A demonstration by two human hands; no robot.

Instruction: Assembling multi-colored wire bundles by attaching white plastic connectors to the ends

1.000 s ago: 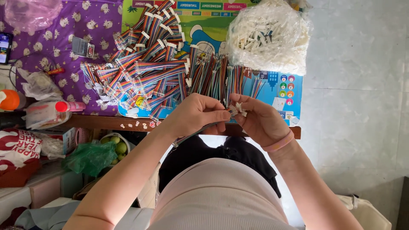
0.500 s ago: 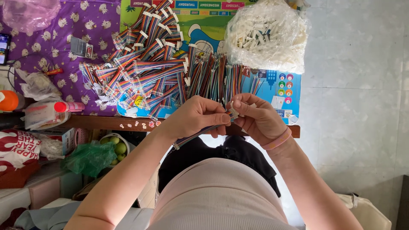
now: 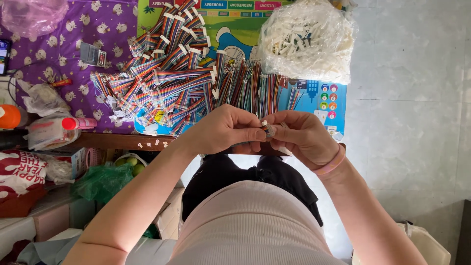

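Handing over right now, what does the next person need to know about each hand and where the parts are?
Left hand: pinch grip on a small multicoloured ribbon-wire piece with a white plastic connector.
Right hand: fingertips on the same piece, pink wristband on the wrist.
Parts: heap of rainbow ribbon-wire bundles on the low table; clear plastic bag of white connectors beyond the right hand.
Done count: cannot tell. Left: the large heap and the full bag remain.

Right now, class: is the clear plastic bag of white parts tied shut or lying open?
Cannot tell. The clear plastic bag bulges full of white parts, but its mouth is not visible in this view.
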